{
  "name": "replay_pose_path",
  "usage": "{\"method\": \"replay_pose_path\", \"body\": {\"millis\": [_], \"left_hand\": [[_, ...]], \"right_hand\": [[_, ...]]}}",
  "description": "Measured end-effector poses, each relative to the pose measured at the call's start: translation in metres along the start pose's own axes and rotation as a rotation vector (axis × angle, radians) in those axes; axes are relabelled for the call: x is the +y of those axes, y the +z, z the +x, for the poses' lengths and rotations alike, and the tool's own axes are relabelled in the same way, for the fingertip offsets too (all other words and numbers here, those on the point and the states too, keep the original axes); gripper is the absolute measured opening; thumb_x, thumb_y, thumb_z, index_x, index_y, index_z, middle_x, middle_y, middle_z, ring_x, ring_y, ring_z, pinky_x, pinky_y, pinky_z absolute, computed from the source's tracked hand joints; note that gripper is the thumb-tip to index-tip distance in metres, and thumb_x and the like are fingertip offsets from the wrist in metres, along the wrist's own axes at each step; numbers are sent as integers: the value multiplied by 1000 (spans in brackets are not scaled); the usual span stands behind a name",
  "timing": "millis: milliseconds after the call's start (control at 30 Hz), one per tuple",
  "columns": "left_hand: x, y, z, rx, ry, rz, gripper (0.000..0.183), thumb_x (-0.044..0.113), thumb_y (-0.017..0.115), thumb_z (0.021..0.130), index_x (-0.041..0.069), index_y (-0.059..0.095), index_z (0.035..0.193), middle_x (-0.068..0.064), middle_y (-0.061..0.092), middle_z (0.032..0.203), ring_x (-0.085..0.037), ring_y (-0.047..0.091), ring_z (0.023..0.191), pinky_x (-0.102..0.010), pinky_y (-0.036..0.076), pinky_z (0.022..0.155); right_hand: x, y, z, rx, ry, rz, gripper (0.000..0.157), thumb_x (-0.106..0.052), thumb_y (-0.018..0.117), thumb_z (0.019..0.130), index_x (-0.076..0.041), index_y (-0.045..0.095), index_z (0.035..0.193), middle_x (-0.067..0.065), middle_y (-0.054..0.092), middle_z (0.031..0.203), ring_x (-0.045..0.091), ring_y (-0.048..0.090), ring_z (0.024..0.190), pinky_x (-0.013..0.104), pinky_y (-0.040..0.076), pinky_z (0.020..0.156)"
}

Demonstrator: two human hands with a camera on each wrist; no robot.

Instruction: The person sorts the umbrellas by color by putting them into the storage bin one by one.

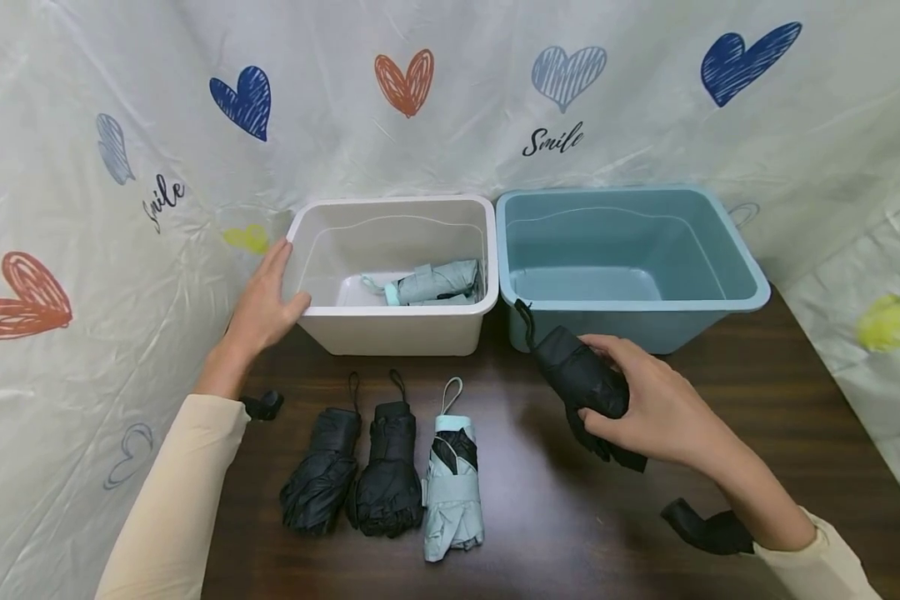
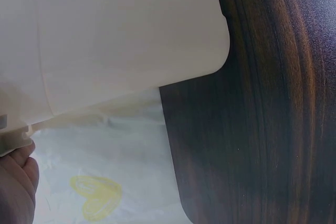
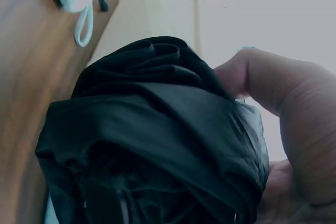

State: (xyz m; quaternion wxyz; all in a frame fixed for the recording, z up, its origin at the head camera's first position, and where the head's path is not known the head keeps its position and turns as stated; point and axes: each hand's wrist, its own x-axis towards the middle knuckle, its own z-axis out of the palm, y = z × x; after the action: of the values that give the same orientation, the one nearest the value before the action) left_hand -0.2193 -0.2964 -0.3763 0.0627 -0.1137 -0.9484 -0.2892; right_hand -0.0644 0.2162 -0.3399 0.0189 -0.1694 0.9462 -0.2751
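Note:
My right hand [image 1: 656,404] grips a folded black umbrella [image 1: 581,379] in front of the blue bin, its wrist loop pointing toward the bin's near left corner. In the right wrist view the umbrella's bunched fabric [image 3: 157,129] fills the middle, with thumb and fingers around its side. My left hand [image 1: 266,304] holds the left rim of the white bin [image 1: 397,333]; in the left wrist view its fingers [image 2: 23,163] curl under the rim. Inside that bin, toward its right end, lie light teal folded umbrellas [image 1: 438,282], partly hidden by the front wall.
On the dark wooden table [image 1: 532,533] lie two black umbrellas [image 1: 321,471] [image 1: 388,471] and a light teal umbrella [image 1: 453,492] in a row, loops facing the bins. The blue bin [image 1: 637,306] stands right of the white one. A heart-printed white sheet [image 1: 465,100] hangs behind.

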Motion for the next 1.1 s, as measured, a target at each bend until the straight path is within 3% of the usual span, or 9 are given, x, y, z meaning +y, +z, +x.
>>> {"method": "replay_pose_path", "body": {"millis": [133, 300, 433, 733, 1100], "left_hand": [[-2, 1, 0, 1, -6, -1, 87, 25, 53, 92, -1, 20, 168, -19, 18, 178, -44, 20, 164, -66, 22, 130], [-3, 2, 0, 9, -10, -7, 86, 25, 54, 91, 1, 21, 168, -16, 18, 178, -42, 20, 164, -66, 23, 129], [-2, 2, 0, 10, -4, -7, 86, 25, 54, 92, 1, 22, 168, -16, 19, 178, -43, 21, 164, -67, 24, 128], [-2, 1, 0, 6, -14, -3, 86, 25, 54, 92, 2, 22, 168, -15, 18, 178, -43, 21, 164, -67, 24, 128], [1, -1, 0, 6, -6, -3, 87, 24, 55, 91, 1, 22, 168, -17, 19, 178, -43, 22, 163, -67, 25, 128]], "right_hand": [[0, -16, 9, 8, -15, -27, 86, -23, 87, 81, -12, 47, 156, 19, 62, 144, 39, 67, 116, 54, 58, 79], [1, -32, 18, 12, -12, -51, 86, -23, 87, 81, -12, 47, 157, 19, 63, 140, 38, 67, 113, 42, 53, 70], [3, -43, 24, 7, -6, -43, 87, -22, 87, 81, -12, 47, 157, 18, 65, 137, 40, 67, 115, 40, 52, 69], [18, -68, 43, -4, -75, -2, 85, -15, 89, 80, -13, 49, 155, 18, 65, 136, 39, 65, 113, 29, 54, 64], [49, -96, 65, -25, -95, -75, 86, -13, 89, 79, -14, 49, 155, 19, 64, 137, 39, 63, 119, 26, 51, 69]]}}
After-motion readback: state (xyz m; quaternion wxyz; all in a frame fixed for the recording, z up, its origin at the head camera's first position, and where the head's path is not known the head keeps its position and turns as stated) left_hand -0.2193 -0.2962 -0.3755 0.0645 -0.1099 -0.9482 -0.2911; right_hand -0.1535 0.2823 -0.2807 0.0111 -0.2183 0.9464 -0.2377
